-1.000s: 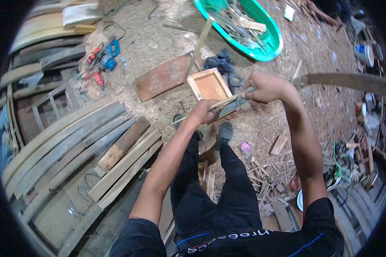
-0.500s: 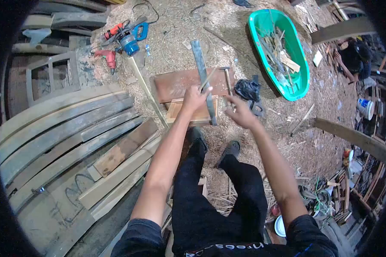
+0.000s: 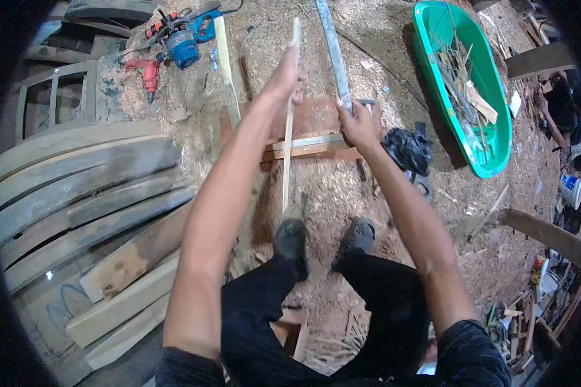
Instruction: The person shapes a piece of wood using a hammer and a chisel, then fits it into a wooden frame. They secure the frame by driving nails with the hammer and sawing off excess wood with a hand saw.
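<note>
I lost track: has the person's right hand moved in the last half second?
Yes. The right hand went from beside the reddish-brown flat wooden board to over its right end, gripping the long grey metal bar.

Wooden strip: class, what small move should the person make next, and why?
Probably bring the long blade across to the wooden strip: the left hand holds it upright, its lower end near the shoes, and the right hand grips the blade beside it, apart.

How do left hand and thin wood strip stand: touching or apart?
Touching. Head view: left hand wraps the thin wood strip near its top.
</note>
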Available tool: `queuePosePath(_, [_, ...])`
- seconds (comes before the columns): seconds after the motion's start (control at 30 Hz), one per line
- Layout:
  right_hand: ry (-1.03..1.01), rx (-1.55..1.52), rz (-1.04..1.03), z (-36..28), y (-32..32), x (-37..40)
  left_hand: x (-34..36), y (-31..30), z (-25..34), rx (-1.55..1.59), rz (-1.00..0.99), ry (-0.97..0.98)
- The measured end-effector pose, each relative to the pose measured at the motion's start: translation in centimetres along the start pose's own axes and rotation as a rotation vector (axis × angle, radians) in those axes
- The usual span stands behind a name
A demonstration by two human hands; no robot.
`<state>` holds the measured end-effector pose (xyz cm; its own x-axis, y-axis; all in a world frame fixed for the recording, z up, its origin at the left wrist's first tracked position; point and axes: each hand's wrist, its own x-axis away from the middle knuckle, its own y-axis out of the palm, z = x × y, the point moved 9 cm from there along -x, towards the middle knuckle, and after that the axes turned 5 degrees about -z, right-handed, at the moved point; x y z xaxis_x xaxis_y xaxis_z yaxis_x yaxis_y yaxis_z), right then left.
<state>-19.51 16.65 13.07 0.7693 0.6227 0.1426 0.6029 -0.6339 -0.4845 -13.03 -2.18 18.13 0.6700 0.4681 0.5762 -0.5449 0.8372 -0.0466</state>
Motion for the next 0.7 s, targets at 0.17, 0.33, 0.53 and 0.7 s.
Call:
queuePosePath(0.17, [0.203, -0.395, -0.145, 4.2, 3.3, -4.9, -1.2, -4.0, -2.9, 0.435, -0.255, 0.159])
queuePosePath(0.33, [0.165, -0.265, -0.129, 1.7, 2.1, -2.9, -4.4, -6.5, -7.0, 0.661, -0.123, 0.217])
queuePosePath(0.53, [-0.483, 0.353, 0.187, -4.0, 0.7, 0.7, -4.3, -6.0, -7.5, 0.509, -0.066, 0.3])
queuePosePath(0.7, [-0.888, 0.568, -0.131, -9.8, 5.5, 5.5, -4.4, -6.5, -8.3, 0.427, 0.046, 0.305])
